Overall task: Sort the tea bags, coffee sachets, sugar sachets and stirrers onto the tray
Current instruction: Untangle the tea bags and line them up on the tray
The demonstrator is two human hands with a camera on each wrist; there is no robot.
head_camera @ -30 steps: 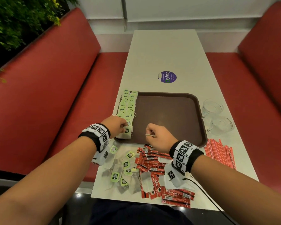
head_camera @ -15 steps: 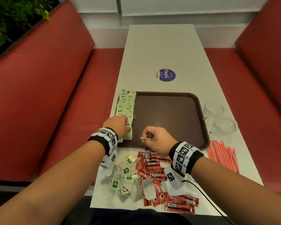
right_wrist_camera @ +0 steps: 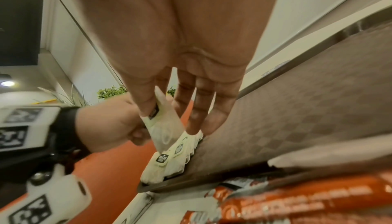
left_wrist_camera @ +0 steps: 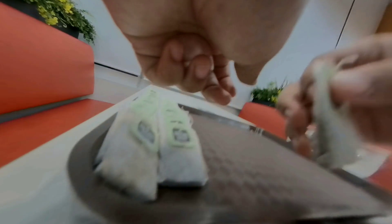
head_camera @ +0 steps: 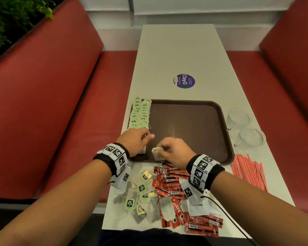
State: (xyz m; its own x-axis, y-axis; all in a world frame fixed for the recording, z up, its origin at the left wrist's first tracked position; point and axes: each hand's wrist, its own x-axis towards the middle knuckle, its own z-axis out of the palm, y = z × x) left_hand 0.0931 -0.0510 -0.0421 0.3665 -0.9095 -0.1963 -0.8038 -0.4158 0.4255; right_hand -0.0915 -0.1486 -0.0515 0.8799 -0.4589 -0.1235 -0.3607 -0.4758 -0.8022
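Observation:
A brown tray [head_camera: 194, 125] lies on the white table. Two rows of tea bags [head_camera: 140, 114] with green tags line its left side, also seen close up as tea bag rows [left_wrist_camera: 161, 143] [right_wrist_camera: 169, 158]. My right hand [head_camera: 158, 151] pinches one tea bag [head_camera: 156, 153] [right_wrist_camera: 163, 127] between thumb and forefinger, just above the tray's near edge. My left hand [head_camera: 146, 137] hovers over the near end of the rows, its fingers [left_wrist_camera: 197, 69] curled into the palm with nothing in them. Loose tea bags [head_camera: 139, 194] and red coffee sachets [head_camera: 174, 189] lie in front of the tray.
Red-striped stirrers [head_camera: 247, 169] lie right of the tray's near corner. Two glass cups [head_camera: 238, 118] [head_camera: 251, 137] stand along the tray's right side. White sachets [head_camera: 197, 208] lie under my right wrist. Red benches flank the table.
My right hand has turned the tea bag so its green tag faces up. My left hand has lifted off the row and reached slightly right, toward the right hand.

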